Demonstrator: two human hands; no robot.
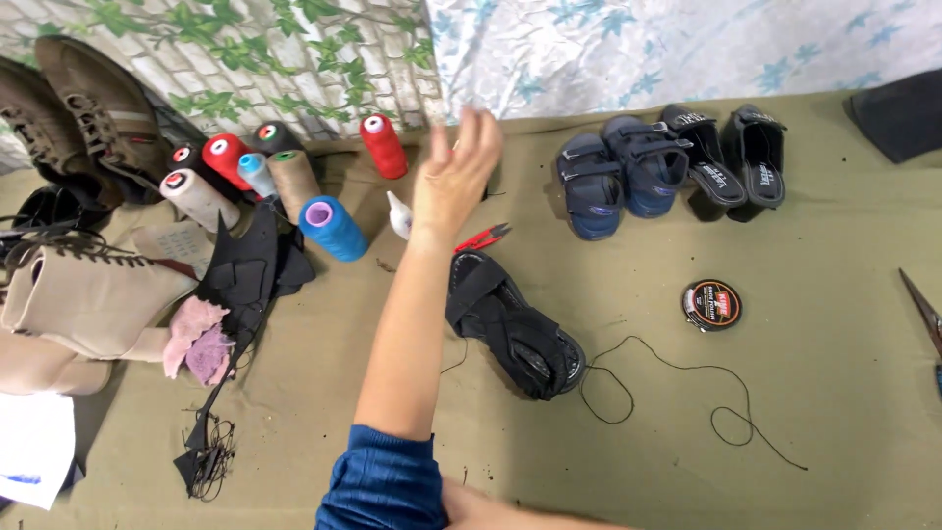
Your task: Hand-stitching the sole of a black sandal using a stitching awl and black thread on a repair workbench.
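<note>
My left hand (454,179) is raised over the middle of the olive cloth (805,393), its fingers loosely spread and blurred, with nothing seen in it. It hovers just above small red snips (483,237) and a white squeeze bottle (398,215). A black sandal (512,326) lies right of my forearm, and a black thread (687,371) trails from it in loops to the right. Only a strip of my right forearm (510,512) shows at the bottom edge; that hand is out of view.
Several thread cones (332,228) lie at the back left beside black scraps (250,270), pink scraps (196,339), a beige boot (88,294) and brown shoes (88,108). Blue sandals (623,169) and black sandals (731,155) stand at the back right. A round tin (711,304) and scissors (924,312) lie right.
</note>
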